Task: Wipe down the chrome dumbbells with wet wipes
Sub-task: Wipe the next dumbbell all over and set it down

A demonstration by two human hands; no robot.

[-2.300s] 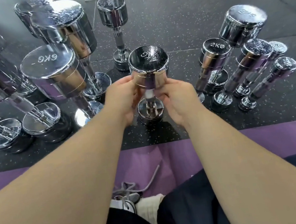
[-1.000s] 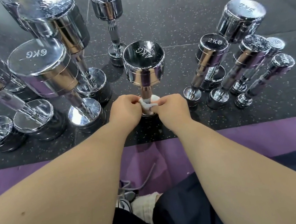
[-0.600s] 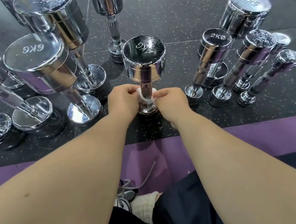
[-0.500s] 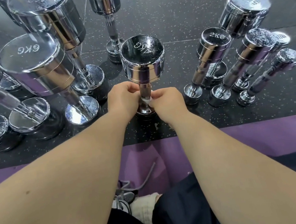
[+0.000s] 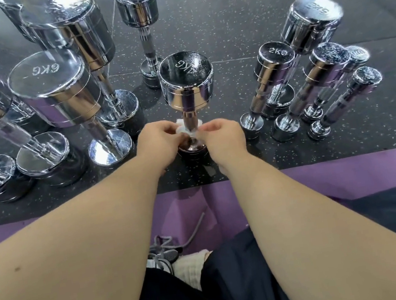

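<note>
A person sits on a purple mat [image 5: 350,176], both bare arms stretched forward to a chrome dumbbell [image 5: 186,82]. It stands on end on the black speckled floor [image 5: 223,17], just past the mat's edge. A white wipe [image 5: 180,124] is looped round the low part of its handle, just above the bottom head. The left hand [image 5: 160,142] and the right hand [image 5: 223,138] sit on either side of the handle, each with fingers curled, pinching an end of the wipe. The top head faces up and bears a mark that reads like 4KG. Other chrome dumbbells stand on end around it. To the left is a cluster of large ones, the nearest being a 6KG dumbbell [image 5: 51,87]. To the right is a smaller group with a 2KG dumbbell [image 5: 273,61] in front and a 5KG dumbbell [image 5: 311,20] behind. A far dumbbell [image 5: 136,4] stands alone beyond the middle one. Beneath the arms are dark shorts [image 5: 237,285], a pale sock [image 5: 188,266] and a grey-laced shoe [image 5: 166,254] on the mat.
</note>
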